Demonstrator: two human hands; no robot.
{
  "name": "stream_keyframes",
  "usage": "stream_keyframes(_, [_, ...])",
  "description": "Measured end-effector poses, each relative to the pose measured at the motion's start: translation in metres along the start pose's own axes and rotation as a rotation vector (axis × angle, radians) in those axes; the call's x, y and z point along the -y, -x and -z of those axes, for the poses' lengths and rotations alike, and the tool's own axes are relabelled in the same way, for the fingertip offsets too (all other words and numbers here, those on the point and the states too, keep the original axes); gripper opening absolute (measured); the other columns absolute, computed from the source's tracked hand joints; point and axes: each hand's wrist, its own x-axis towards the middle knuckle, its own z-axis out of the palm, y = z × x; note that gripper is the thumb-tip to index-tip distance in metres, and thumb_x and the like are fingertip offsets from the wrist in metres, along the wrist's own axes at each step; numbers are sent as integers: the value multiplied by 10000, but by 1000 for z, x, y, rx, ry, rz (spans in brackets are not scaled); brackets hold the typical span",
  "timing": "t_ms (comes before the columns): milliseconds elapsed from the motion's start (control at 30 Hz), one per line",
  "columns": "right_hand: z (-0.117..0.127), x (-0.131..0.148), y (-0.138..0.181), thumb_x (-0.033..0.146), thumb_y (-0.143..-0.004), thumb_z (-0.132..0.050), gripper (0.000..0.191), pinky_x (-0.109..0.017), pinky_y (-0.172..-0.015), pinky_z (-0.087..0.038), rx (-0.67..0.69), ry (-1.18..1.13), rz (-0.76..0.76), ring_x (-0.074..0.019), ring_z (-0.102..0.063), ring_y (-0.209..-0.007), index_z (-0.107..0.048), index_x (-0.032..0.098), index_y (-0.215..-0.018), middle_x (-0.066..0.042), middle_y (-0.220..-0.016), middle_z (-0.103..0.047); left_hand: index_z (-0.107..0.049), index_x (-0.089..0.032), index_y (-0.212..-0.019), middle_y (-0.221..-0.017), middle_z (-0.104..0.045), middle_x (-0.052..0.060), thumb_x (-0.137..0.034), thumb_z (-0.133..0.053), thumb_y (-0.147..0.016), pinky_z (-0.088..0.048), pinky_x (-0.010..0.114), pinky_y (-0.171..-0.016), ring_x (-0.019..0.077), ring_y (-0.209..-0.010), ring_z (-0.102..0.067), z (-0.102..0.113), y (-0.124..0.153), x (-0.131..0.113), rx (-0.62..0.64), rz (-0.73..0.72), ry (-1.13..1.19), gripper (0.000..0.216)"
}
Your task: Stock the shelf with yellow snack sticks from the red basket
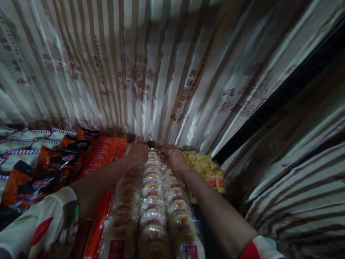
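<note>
Three rows of clear packs of round, flat, pale cakes with red and yellow labels run away from me: a left row (117, 232), a middle row (151, 200) and a right row (182, 218). At the far end, my left hand (137, 152) is on the packs between the left and middle rows, fingers bent. My right hand (171, 157) reaches to the far end of the middle and right rows, its fingers closed at a pack's edge. Dim light and the hands themselves hide part of what the fingertips hold.
Left of the rows lie long orange packets (104, 152), black-and-orange bags (56, 161) and white packs with striped edges (18, 146). Small yellow packs (208, 166) sit to the right. A striped printed curtain (136, 68) hangs behind, and a dark bar (268, 108) slants at right.
</note>
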Motion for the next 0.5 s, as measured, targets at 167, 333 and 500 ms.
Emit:
stream_keyframes(167, [0,4,-1,132,-806,-576,120,-252,-873,-374,4,12,-35,-155,-578,-898,-671,201,-832,-26,-903,-692,-658,-132,-761,-959,-686,108,-89,-505,-716,-216,419,-1130,205,-1092,-558,-2,1,1,-40,-9,-6,165])
stream_keyframes(333, [-4,6,-2,159,-834,-546,108,-247,-886,-355,-8,51,-47,-136,-579,-856,-647,197,-823,-26,-858,-679,-638,-149,-733,-975,-683,95,-101,-503,-734,-244,446,-1113,207,-1082,-556,-4,1,3,-81,-8,40,144])
stream_keyframes(500, [1,13,-1,182,-848,-529,119,-256,-896,-357,-26,109,-93,-157,-574,-887,-647,200,-858,-47,-901,-683,-637,-141,-759,-936,-682,100,-106,-463,-783,-228,451,-1116,208,-1086,-549,-2,2,3,-101,8,86,179])
